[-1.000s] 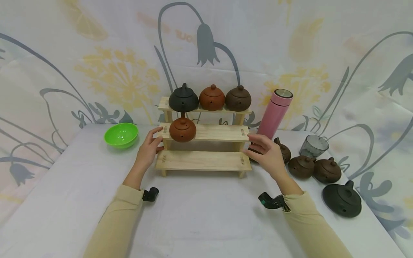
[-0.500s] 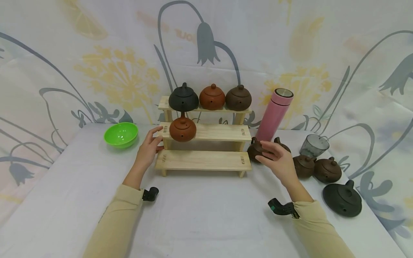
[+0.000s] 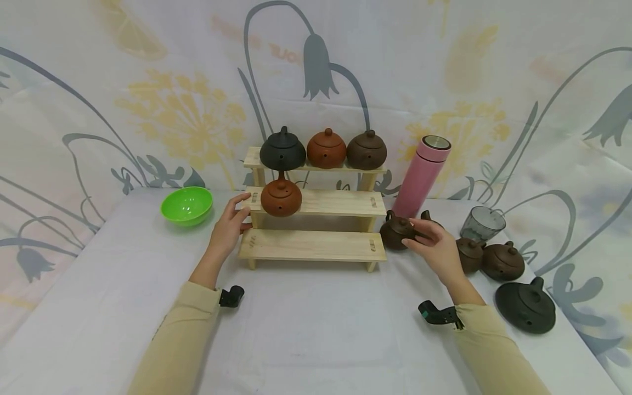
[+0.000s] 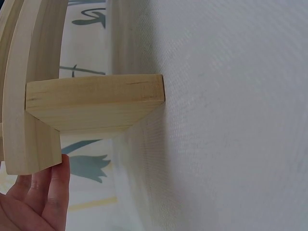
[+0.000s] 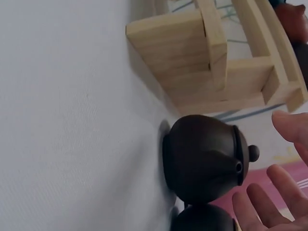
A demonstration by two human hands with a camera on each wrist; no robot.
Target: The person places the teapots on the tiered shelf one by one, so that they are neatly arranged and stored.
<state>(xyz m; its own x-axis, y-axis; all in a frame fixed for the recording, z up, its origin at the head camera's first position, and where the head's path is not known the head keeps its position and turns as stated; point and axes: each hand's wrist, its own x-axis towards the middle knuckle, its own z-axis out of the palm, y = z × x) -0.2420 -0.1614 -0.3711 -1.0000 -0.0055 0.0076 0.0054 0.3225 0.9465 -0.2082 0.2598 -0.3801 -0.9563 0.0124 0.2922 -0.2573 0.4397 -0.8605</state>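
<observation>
A three-tier wooden stand [image 3: 316, 244] sits mid-table. My left hand [image 3: 227, 227] grips the left end of its middle shelf; in the left wrist view, the fingertips [image 4: 57, 175] meet that board [image 4: 43, 139]. Beside the stand's right end is a dark brown teapot [image 3: 394, 233]. My right hand [image 3: 436, 247] is close to it with fingers apart; in the right wrist view a gap shows between the hand [image 5: 284, 192] and the teapot [image 5: 202, 159]. An orange-brown teapot [image 3: 281, 198] occupies the middle shelf. On top are a black teapot [image 3: 282, 151], a reddish teapot [image 3: 326, 149] and a brown teapot [image 3: 367, 151].
A pink thermos [image 3: 422, 178] stands behind the right-hand teapots. Farther right are a glass [image 3: 483, 224], brown teapots [image 3: 503, 262] and a flat black teapot [image 3: 525, 307]. A green bowl [image 3: 186, 206] lies left of the stand. A patterned cloth [image 3: 187, 109] hangs behind the table.
My right hand has left the right end of the middle shelf and moved right to the dark brown teapot, uncovering it. My left hand stays at the stand's left end.
</observation>
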